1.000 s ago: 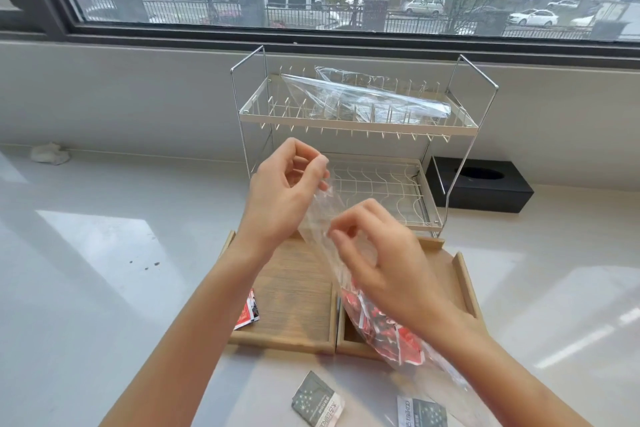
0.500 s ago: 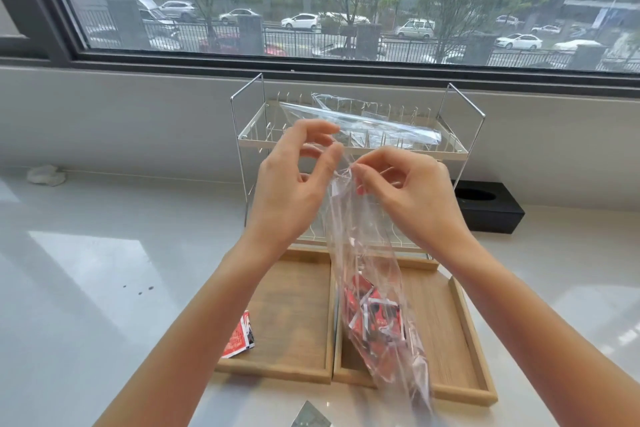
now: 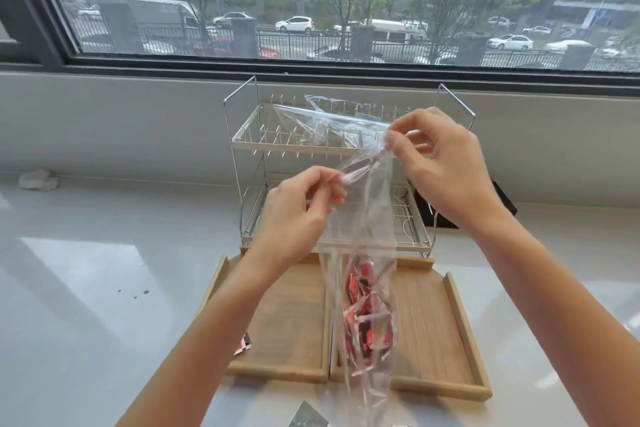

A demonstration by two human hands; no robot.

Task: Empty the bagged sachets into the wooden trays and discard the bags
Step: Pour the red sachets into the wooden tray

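A clear plastic bag (image 3: 363, 218) hangs between my two hands above the trays, with several red sachets (image 3: 369, 322) bunched in its lower half. My left hand (image 3: 298, 215) pinches one side of the bag's mouth. My right hand (image 3: 440, 166) pinches the other side, higher and to the right, so the mouth is stretched apart. Two wooden trays lie side by side below: the left tray (image 3: 291, 319) and the right tray (image 3: 436, 329). A single red sachet (image 3: 243, 345) peeks out beside my left forearm at the left tray's edge.
A two-tier wire rack (image 3: 249, 142) stands behind the trays, with empty clear bags (image 3: 329, 121) on its top shelf. A black box (image 3: 505, 204) sits behind my right wrist. Dark sachets (image 3: 308, 418) lie at the counter's front edge. A crumpled white scrap (image 3: 36, 179) rests far left.
My hands, close together on the bag's top before, have pulled apart: the right went up and right, the left went down and left. The bag's mouth is now spread wider.
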